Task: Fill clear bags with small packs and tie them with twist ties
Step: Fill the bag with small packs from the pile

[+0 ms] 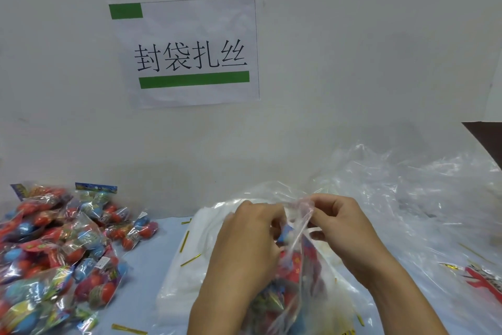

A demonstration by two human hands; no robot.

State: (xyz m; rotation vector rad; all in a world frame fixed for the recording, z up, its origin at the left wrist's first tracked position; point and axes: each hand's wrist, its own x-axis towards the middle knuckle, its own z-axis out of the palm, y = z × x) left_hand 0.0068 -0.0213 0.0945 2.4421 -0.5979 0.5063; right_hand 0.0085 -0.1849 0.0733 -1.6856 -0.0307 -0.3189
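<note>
A clear bag (293, 275) holding colourful small packs stands in front of me at the table's near edge. My left hand (244, 242) and my right hand (342, 223) both pinch its gathered top, fingers curled round the plastic neck (301, 209). Whether a twist tie sits in my fingers is hidden. Gold twist ties (190, 259) lie loose on the stack of flat clear bags (184, 275) under my left hand. A heap of small packs (59, 247) with red and blue balls lies at the left.
A large crumpled sheet of clear plastic (407, 198) covers the right side of the table. A red-printed pack (483, 280) lies at the right edge. A paper sign (190, 52) hangs on the white wall behind. One more gold tie (127, 329) lies near the front edge.
</note>
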